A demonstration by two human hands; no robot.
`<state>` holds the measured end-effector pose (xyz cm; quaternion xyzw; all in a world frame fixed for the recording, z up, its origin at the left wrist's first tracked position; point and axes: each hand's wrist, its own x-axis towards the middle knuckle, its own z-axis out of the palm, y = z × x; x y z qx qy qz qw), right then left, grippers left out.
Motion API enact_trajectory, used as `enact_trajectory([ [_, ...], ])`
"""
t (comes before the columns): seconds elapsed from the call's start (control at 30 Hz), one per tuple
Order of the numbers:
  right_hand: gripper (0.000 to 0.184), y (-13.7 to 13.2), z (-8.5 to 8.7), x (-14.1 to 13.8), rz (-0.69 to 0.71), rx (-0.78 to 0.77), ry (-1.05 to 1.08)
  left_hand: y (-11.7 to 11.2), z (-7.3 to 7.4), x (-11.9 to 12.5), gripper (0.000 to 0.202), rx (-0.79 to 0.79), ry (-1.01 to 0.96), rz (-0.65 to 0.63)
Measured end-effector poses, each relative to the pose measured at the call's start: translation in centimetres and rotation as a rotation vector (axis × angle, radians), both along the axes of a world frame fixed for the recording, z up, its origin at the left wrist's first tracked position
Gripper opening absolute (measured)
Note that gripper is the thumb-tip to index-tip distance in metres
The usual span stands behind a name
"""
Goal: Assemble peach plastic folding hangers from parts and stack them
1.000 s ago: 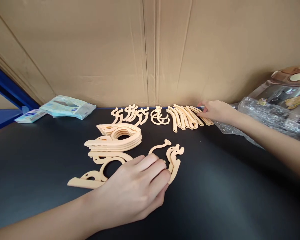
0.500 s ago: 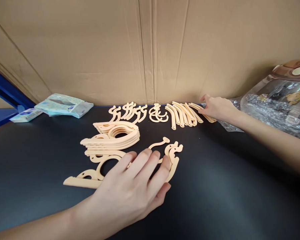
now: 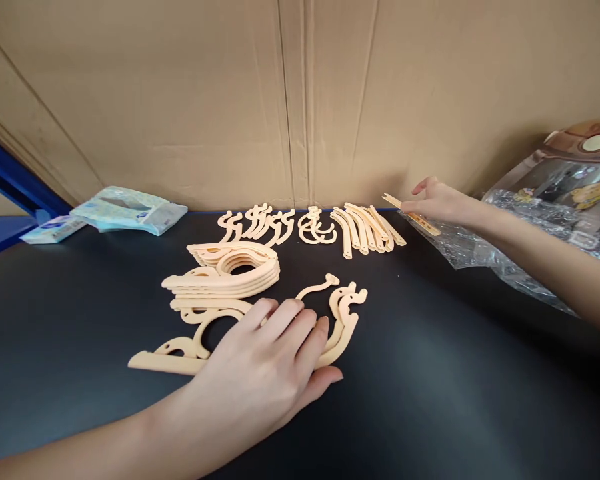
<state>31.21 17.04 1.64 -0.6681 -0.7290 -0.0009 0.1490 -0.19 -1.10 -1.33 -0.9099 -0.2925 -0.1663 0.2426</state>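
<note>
My left hand (image 3: 265,373) lies flat with fingers stretched out on peach-coloured flat cut-out pieces, touching a curved piece (image 3: 344,320) and a large arched piece (image 3: 180,350). Behind it sits a stack of arched pieces (image 3: 230,273). My right hand (image 3: 437,202) is lifted at the back right and pinches one straight peach strip (image 3: 411,215) off the surface. A row of similar strips (image 3: 365,230) lies just left of it. Small hook-shaped pieces (image 3: 260,225) and a ring-like piece (image 3: 316,230) lie along the back.
All of it rests on a black table (image 3: 455,373) against a cardboard wall (image 3: 300,100). Crinkled clear plastic wrap (image 3: 510,247) and a packaged item (image 3: 575,167) sit at the right. Pale blue tissue packs (image 3: 130,210) lie at the back left beside a blue bar (image 3: 15,177).
My right hand has risen from the row of strips and drawn one strip up and to the right. My left hand shifted slightly and spread flat on the near pieces.
</note>
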Motion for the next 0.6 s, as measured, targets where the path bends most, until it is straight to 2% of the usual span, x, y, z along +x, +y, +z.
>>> enact_trajectory([
  [0.1, 0.059, -0.3, 1.1, -0.2, -0.070, -0.116, 0.171, 0.1, 0.1, 0.0, 0.032, -0.009, -0.004, -0.004],
  [0.17, 0.057, -0.6, 2.2, -0.6, -0.076, -0.137, 0.255, 0.1, 0.1, 0.1, 0.031, -0.019, -0.007, -0.011],
  [0.37, 0.048, -3.6, 5.6, -2.6, -0.001, -0.024, 0.349, 0.0, 0.3, 0.2, 0.026, -0.020, -0.017, -0.005],
  [0.47, 0.048, -6.5, 5.2, -4.0, 0.175, -0.007, 0.341, -0.1, 0.2, 0.3, 0.025, -0.010, -0.014, -0.016],
  [0.53, 0.046, -8.6, 4.0, -4.7, 0.369, 0.045, 0.236, -0.1, 0.2, 0.2, 0.024, -0.010, -0.018, -0.018],
  [0.6, 0.041, -10.3, 2.4, -5.1, 0.462, 0.075, 0.090, -0.1, 0.1, 0.2, 0.023, -0.016, -0.018, -0.015],
])
